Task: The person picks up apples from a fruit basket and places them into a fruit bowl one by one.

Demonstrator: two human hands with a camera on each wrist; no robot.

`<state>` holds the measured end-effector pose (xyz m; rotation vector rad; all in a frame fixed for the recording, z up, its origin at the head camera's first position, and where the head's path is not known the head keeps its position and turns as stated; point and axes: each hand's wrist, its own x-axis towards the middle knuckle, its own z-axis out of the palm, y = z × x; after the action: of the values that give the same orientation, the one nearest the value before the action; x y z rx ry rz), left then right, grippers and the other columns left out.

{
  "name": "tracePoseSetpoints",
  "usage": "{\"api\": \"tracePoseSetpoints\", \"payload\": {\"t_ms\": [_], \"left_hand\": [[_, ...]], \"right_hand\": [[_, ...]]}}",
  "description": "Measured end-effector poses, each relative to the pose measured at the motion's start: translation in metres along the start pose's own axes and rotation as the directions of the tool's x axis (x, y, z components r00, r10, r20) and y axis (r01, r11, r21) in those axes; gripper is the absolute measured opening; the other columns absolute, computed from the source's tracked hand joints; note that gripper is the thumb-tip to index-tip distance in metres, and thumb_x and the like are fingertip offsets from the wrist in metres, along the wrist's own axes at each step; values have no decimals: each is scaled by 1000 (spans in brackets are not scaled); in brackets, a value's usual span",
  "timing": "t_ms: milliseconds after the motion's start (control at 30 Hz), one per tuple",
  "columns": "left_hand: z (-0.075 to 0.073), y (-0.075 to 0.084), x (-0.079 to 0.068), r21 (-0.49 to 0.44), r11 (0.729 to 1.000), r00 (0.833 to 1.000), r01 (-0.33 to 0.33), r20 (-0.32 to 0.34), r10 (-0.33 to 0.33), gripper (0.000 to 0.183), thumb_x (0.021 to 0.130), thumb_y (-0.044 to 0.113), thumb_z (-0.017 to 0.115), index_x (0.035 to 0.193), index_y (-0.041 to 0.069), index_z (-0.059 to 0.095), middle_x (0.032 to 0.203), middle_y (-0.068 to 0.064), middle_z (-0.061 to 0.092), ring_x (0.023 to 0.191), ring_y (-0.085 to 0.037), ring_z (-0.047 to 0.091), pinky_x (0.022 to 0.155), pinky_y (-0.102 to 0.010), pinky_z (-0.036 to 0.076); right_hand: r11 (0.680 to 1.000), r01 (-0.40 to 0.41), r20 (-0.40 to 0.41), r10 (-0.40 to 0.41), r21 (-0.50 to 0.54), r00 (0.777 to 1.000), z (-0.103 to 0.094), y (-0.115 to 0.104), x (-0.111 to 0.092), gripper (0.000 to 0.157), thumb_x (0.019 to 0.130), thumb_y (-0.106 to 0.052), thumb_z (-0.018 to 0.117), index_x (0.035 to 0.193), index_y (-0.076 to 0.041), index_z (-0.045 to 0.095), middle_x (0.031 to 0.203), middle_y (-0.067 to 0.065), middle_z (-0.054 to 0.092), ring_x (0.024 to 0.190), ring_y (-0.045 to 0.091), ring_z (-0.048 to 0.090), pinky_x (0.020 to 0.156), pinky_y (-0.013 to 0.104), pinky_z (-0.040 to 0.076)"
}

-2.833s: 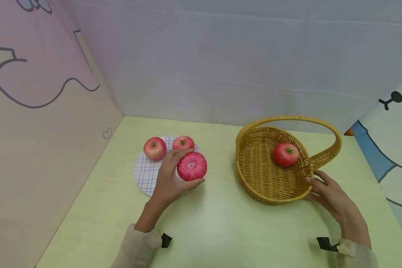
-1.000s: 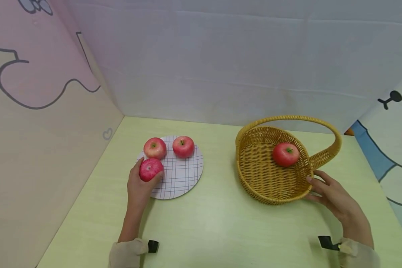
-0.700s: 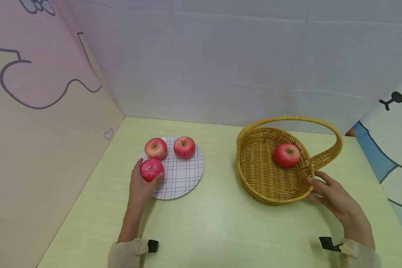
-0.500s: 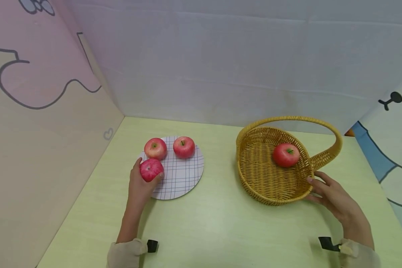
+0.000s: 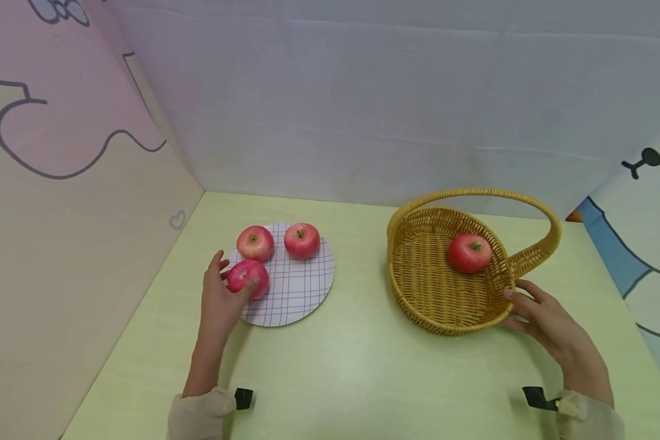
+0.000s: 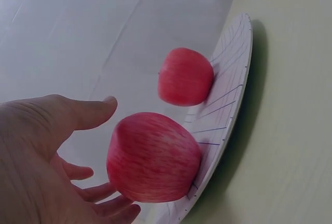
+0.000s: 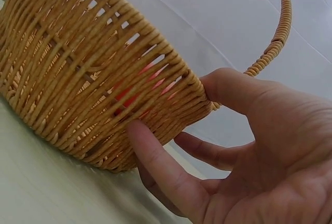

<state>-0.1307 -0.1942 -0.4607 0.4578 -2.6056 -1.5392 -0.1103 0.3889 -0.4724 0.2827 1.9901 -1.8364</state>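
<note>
In the head view my left hand [image 5: 220, 296] is beside a red apple [image 5: 249, 278] at the near left of a round checked plate [image 5: 299, 293]. Its fingers are spread and relaxed; the left wrist view shows a gap between the thumb and that apple [image 6: 155, 159]. Two more apples sit farther back on the plate, a left one [image 5: 255, 243] and a right one [image 5: 302, 240]. On the right, my right hand [image 5: 552, 324] holds the rim and outer side of a wicker basket [image 5: 434, 293]. Inside the basket lies one apple [image 5: 469, 253].
The basket's tall arched handle [image 5: 473, 193] rises over its far side. A pale wall [image 5: 363, 122] closes off the back of the light green table [image 5: 363, 366]. Printed panels stand at the left [image 5: 88, 244] and right [image 5: 638, 244].
My left hand carried the apple from the plate's right side to its near left and set it down. Since then the fingers have loosened and drawn back leftward. The right hand stays at the basket.
</note>
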Motion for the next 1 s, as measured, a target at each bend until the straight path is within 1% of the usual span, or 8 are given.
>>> {"api": "tracePoseSetpoints", "payload": {"t_ms": [133,200,367,633,733,833,900,1000], "left_hand": [[-3,5,0,-6,1000,999,-24,-30,24,97,93,16,78,167,14,16,164,-18,34,148,-40,39,119,-57,43],[-4,7,0,-14,999,998,-44,-38,43,95,94,14,77,167,13,17,163,-18,36,148,-40,39,121,-57,40],[-4,16,-3,-32,995,995,-92,-50,90,93,93,14,78,166,14,21,163,-16,39,150,-38,38,121,-57,39],[-2,36,-12,-48,990,991,-136,-10,136,91,94,14,77,167,19,22,164,-10,40,153,-33,38,113,-56,49],[0,45,-15,-60,986,987,-155,30,157,92,94,14,78,166,18,22,163,-10,42,152,-32,39,113,-56,49],[2,53,-19,-89,983,980,-160,107,169,90,94,13,78,166,19,24,163,-9,43,152,-31,41,118,-57,44],[4,58,-22,-109,982,970,-157,169,174,90,94,14,78,166,20,23,163,-9,43,152,-30,42,120,-57,42],[6,64,-25,-154,975,949,-159,250,194,87,94,13,77,165,20,26,162,-9,45,151,-30,43,123,-57,38]], "right_hand": [[1000,-8,-4,8,-14,1000,1,0,1,75,111,-28,51,162,0,6,117,-22,57,103,-3,68,86,29,64],[1000,-12,-4,12,-24,1000,1,1,1,77,111,-29,51,163,1,3,118,-22,55,103,-3,68,86,29,64],[1000,-10,-2,10,-3,1000,0,1,1,80,110,-28,52,163,2,-1,116,-23,57,103,-3,68,86,29,64],[1000,15,9,-15,28,1000,1,1,0,76,111,-26,51,162,1,1,116,-24,60,103,-2,69,84,28,64],[1000,12,11,-12,23,1000,1,0,1,74,111,-26,51,162,0,4,116,-24,61,103,-2,69,85,28,64],[1000,8,7,-8,17,1000,0,-1,1,73,111,-26,51,161,0,5,115,-24,61,103,-2,69,84,28,64],[1000,4,6,-4,14,1000,0,0,1,74,111,-27,51,162,0,4,115,-24,61,102,-2,69,84,28,64],[1000,2,5,-2,16,1000,-1,0,1,76,111,-27,51,162,0,2,115,-24,60,102,-2,69,84,28,64]]}}
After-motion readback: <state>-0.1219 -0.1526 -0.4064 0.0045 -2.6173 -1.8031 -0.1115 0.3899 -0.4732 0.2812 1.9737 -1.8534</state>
